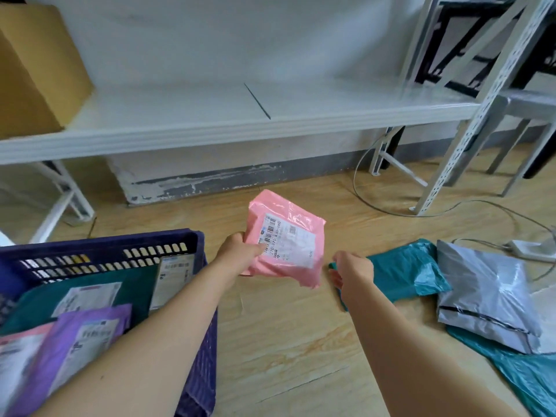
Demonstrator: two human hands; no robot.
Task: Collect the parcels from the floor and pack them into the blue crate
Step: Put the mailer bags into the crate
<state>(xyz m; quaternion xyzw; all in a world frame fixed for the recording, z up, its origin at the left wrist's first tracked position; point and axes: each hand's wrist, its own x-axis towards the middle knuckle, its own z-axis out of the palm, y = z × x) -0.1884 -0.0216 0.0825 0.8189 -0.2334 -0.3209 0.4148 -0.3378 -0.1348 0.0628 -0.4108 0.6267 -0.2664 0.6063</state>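
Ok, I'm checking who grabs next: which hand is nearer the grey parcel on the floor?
Right. The right hand grips the teal parcel, with the grey parcel lying at its other end. The left hand holds the pink parcel farther left, by the blue crate.

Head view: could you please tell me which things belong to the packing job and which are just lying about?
Job: blue crate, pink parcel in left hand, teal parcel gripped by right hand, grey parcel.
Lying about: cardboard box, shelf, cable.
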